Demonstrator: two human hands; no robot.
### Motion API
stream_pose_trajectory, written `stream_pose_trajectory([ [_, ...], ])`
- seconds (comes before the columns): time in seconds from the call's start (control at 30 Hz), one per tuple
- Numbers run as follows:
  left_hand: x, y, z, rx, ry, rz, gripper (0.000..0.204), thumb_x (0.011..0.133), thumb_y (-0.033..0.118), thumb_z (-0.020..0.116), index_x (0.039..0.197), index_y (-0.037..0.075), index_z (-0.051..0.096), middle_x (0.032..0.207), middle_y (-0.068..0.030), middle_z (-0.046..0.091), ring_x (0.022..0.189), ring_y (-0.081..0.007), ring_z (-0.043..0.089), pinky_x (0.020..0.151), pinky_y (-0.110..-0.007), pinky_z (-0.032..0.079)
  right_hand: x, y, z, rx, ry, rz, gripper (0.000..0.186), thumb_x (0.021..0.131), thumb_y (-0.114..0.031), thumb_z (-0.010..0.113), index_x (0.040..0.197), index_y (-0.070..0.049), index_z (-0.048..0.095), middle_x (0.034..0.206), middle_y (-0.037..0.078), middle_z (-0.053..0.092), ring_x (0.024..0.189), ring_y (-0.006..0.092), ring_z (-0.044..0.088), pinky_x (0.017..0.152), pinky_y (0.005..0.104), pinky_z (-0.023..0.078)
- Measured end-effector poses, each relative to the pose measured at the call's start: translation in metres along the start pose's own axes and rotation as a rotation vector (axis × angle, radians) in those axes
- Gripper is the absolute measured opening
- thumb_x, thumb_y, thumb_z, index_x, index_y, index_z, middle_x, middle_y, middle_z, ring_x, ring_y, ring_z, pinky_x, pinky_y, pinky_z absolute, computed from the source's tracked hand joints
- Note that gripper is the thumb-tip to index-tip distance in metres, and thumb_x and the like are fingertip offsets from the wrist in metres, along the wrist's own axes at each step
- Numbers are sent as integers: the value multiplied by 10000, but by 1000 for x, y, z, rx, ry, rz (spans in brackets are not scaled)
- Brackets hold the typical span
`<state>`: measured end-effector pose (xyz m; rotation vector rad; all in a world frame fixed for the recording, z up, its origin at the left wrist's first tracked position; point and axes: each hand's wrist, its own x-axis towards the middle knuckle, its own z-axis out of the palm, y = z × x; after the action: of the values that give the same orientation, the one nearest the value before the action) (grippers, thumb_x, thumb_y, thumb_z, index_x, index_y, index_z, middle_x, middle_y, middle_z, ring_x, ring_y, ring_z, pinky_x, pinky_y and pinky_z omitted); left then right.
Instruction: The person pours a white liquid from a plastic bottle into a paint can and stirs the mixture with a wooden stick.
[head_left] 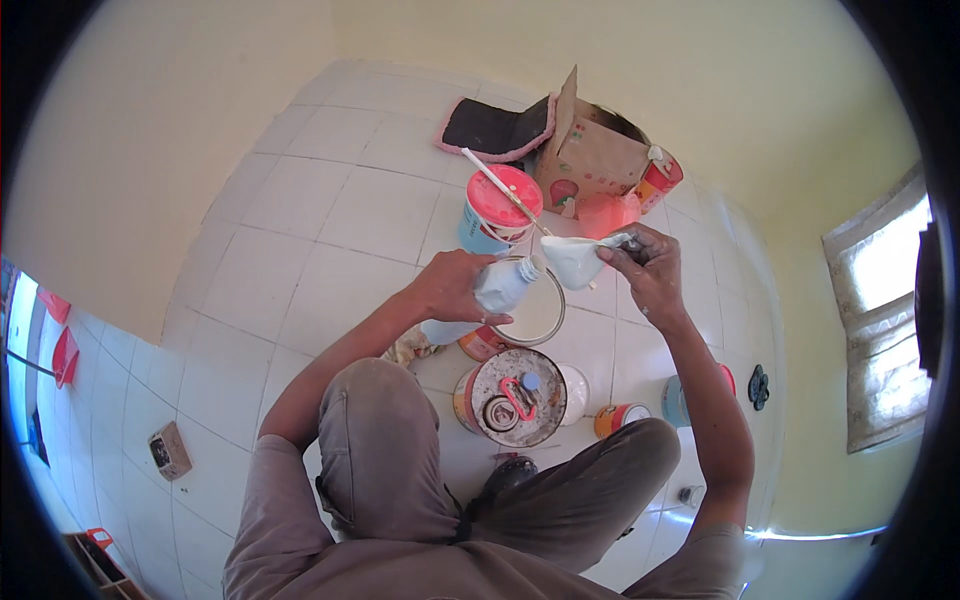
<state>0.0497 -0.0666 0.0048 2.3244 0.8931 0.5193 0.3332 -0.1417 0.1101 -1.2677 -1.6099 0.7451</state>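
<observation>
My left hand point(457, 290) is wrapped round a white plastic bottle point(502, 287). The bottle is tilted, and its uncapped neck points up and to the right. My right hand point(648, 268) pinches the rim of a white, paint-smeared cup that tapers like a funnel point(573, 263). This cup hangs tilted just right of the bottle's mouth, apparently apart from it. Below both sits an open can point(558, 325) with pale contents, partly hidden by the bottle and cup. A blue cap point(530, 381) and a red handle lie on a large paint-stained tin point(545, 425) nearer me.
Behind my hands stands a blue bucket with a red lid point(505, 190), a brush point(498, 185) lying across it. Further back are a cardboard box point(600, 160) and a black pad with pink edging point(490, 127). A small orange tin point(612, 420) stands near my right knee.
</observation>
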Motion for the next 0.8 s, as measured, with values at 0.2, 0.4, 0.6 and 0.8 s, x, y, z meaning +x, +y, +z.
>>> stream_pose_trajectory([
  [0.2,4,4,2,5,-26,-7,863,623,532,902,1330,98,665,1020,-167,766,927,-330,751,913,-419,574,0,11,4,-17,13,2,96,879,-28,796,922,-5,713,791,-7,686,713,33,583,644,223,481],
  [0.4,4,6,0,-30,-5,-6,849,618,529,908,1287,60,675,997,-171,769,902,-320,759,891,-408,587,-2,17,2,-36,2,19,78,889,-32,784,923,-10,717,774,-14,676,690,28,559,610,222,449],
  [0.6,5,6,1,-34,2,-11,831,610,534,914,1239,40,690,978,-172,770,884,-314,762,882,-402,591,-4,15,-5,-130,-14,39,89,895,-52,780,932,-6,713,753,-25,655,662,27,519,586,231,417],
  [0.8,4,6,0,-49,33,25,821,609,536,914,1211,23,696,971,-173,769,879,-316,761,877,-405,593,-4,5,-18,-292,-77,88,97,892,-51,777,932,-3,703,739,-32,645,655,30,507,587,238,408],
])
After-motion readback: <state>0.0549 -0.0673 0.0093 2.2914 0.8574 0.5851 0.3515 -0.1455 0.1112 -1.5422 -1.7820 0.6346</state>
